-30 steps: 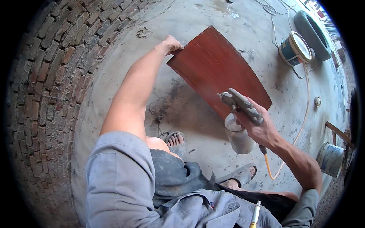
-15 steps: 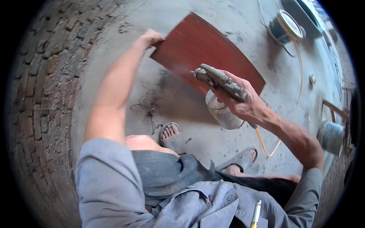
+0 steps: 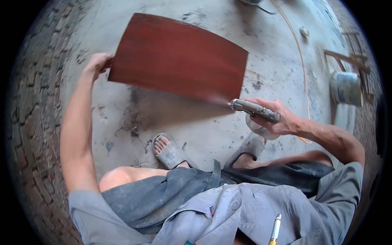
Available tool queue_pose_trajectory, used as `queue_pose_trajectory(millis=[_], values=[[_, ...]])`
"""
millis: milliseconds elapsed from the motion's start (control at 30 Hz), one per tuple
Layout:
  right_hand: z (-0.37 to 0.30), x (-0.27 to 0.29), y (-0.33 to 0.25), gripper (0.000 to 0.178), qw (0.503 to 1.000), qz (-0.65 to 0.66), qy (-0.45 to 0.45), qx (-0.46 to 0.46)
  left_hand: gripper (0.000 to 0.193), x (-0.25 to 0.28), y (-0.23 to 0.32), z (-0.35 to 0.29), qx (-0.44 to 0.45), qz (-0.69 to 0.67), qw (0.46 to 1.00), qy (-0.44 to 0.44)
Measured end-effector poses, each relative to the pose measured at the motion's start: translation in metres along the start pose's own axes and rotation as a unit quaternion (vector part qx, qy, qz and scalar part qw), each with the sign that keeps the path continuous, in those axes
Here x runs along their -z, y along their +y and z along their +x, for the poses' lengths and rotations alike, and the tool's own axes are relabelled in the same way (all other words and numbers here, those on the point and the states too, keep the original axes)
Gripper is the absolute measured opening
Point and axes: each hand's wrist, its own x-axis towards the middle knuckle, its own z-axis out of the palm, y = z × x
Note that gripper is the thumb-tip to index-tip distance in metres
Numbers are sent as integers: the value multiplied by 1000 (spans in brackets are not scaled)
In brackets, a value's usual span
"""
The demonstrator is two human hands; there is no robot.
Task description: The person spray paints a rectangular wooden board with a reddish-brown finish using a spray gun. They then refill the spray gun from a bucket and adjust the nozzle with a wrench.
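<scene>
A reddish-brown flat panel (image 3: 179,57) hangs in the air in front of me, its broad face toward me. At its left edge my left hand (image 3: 99,64) is closed on it, the fingertips partly hidden. My right hand (image 3: 277,118) is wrapped round a metal spray gun (image 3: 255,109) with a pale paint cup (image 3: 261,127) below it, mostly hidden by the hand. The gun's nozzle points left, near the panel's lower right corner but apart from it. A faint mist shows at the nozzle.
A thin hose (image 3: 300,51) runs over the stained concrete floor (image 3: 163,118) on the right. Further right stand a paint-smeared bucket (image 3: 346,89) and a wooden frame (image 3: 347,60). A small round object (image 3: 304,32) lies nearby. Brick paving (image 3: 36,134) borders the left side.
The panel has swung to a more level position and shifted left with my left hand. My right hand has brought the spray gun lower and right, toward the panel's lower right corner.
</scene>
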Motion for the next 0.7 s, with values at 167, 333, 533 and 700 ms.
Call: queue_pose_trajectory(millis=[167,333,533,700], values=[[-30,22,53,52,998,29,-42,-37,29,7,-10,11,7,-37,998,-59],[-41,31,81,43,996,37,6,-83,26,5,-19,3,2,-76,996,-46],[-30,50,103,28,973,126,178,-80,17,-15,-3,-22,-5,-79,997,-13],[22,76,78,28,970,99,201,-99,13,-11,-9,-18,-8,-58,998,14]])
